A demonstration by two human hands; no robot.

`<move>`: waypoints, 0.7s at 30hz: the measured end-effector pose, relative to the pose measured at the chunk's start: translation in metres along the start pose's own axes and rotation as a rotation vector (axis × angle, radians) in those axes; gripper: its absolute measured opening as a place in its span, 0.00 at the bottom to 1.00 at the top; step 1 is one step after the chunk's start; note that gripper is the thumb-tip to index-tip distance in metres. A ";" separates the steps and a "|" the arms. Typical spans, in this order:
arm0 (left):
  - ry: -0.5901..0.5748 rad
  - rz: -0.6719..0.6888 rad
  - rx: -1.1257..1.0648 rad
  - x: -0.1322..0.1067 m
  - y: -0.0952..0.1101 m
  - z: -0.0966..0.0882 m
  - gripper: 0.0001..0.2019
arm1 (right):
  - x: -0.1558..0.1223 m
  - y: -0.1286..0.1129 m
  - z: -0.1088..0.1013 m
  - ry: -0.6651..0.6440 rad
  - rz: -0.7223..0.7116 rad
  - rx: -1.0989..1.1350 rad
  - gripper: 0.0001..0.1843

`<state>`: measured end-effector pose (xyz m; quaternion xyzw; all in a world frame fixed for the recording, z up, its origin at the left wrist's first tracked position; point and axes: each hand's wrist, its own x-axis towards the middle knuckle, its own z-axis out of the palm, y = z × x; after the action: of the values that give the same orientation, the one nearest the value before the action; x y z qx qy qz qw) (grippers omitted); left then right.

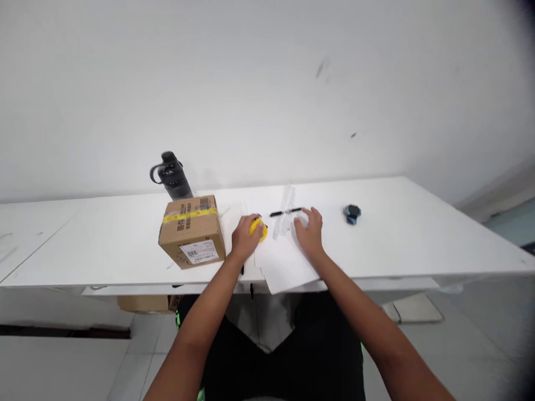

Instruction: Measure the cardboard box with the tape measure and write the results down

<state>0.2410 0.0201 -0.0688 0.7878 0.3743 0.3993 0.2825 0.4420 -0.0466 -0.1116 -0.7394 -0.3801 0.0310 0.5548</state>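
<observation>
My left hand [244, 236] is closed around a small round yellow object [259, 228] that rests on white paper [284, 262] on the white table [397, 239]. My right hand [310, 229] lies on the paper with its fingers spread, just below a black pen [286, 211]. A crumpled strip of clear plastic [285, 214] lies across the pen. The paper sheets hang a little over the table's near edge.
A taped cardboard box [191, 230] stands left of my left hand, with a dark water bottle [173, 176] behind it. A small dark blue-grey gadget [351, 213] lies to the right. A white wall runs behind the table. A cardboard piece [146, 303] sits under the table.
</observation>
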 end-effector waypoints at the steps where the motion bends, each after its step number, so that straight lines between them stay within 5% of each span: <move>1: -0.001 0.005 -0.004 -0.002 0.000 -0.001 0.14 | -0.001 0.001 0.001 0.011 -0.027 -0.001 0.26; 8: 0.004 0.011 -0.015 -0.009 -0.001 -0.006 0.15 | -0.010 -0.013 0.001 0.041 -0.371 -0.035 0.18; 13: 0.167 0.167 -0.188 -0.029 0.022 -0.018 0.13 | -0.033 -0.066 -0.011 -0.319 -0.510 0.100 0.25; 17: 0.505 0.398 -0.381 -0.063 0.070 -0.054 0.18 | -0.071 -0.131 -0.031 -0.661 -0.591 0.387 0.41; 21: 0.611 0.552 -0.466 -0.087 0.111 -0.107 0.20 | -0.108 -0.193 -0.043 -0.730 -0.735 0.499 0.39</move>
<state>0.1562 -0.0975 0.0336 0.6201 0.1173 0.7461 0.2120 0.2835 -0.1269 0.0275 -0.3467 -0.7602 0.1779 0.5198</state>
